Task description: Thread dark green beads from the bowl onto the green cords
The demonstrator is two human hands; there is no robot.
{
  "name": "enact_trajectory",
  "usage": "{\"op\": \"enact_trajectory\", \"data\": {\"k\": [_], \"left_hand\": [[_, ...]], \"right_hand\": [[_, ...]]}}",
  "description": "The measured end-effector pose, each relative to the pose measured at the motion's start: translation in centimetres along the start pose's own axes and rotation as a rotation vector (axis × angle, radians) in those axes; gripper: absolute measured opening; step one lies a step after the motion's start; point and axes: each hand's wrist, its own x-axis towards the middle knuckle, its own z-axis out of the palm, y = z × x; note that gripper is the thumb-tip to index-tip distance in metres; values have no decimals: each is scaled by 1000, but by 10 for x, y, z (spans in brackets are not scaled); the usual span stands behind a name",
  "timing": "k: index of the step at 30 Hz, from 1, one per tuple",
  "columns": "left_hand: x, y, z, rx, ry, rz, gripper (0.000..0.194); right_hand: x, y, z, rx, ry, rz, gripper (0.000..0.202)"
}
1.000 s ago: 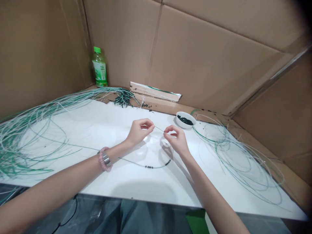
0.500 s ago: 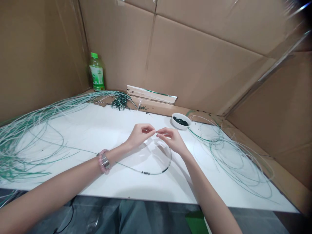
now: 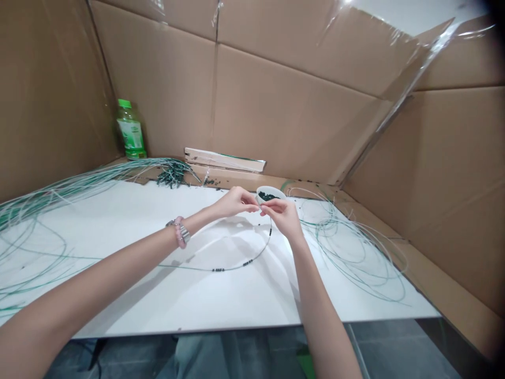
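My left hand [image 3: 240, 202] and my right hand [image 3: 282, 215] meet fingertip to fingertip over the white table, in front of a white bowl [image 3: 271, 190] of small dark beads. A thin green wire [image 3: 261, 253] hangs in a curve from my right fingertips and runs left beneath my left forearm. Small groups of black beads [image 3: 248, 262] sit along it. My right thumb and fingers are pinched on the wire. My left fingers are also pinched together, but what they hold is too small to make out.
Bundled green and white wires [image 3: 79, 181] spread over the left side, ending in a dark beaded clump [image 3: 172, 172]. Loose wire coils [image 3: 355, 247] lie at the right. A green bottle [image 3: 131, 131] stands in the back left corner by cardboard walls [image 3: 284, 105].
The view has shifted, and both hands are now nearer the bowl. The hanging wire makes a wider curve, with another dark bead group showing higher up near my right hand.
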Motion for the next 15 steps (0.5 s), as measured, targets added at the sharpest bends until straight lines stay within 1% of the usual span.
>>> {"op": "enact_trajectory", "data": {"k": [3, 5, 7, 9, 11, 13, 15], "left_hand": [[3, -23, 8, -6, -24, -44, 30], [4, -38, 17, 74, -64, -47, 29], [6, -49, 27, 123, -118, -34, 27], [9, -54, 37, 134, -152, -19, 24], [12, -55, 44, 130, -166, -5, 19], [15, -54, 49, 114, -165, 2, 13], [17, -52, 52, 87, -146, -1, 9]], "right_hand": [[3, 5, -6, 27, 65, 22, 21], [5, 7, -9, 59, 100, 34, 21], [6, 8, -11, 96, 138, 40, 23], [7, 7, -12, 130, 190, 39, 25], [7, 6, -12, 156, 244, 38, 26], [6, 5, -11, 173, 277, 37, 27], [6, 4, -10, 184, 284, 35, 27]]}}
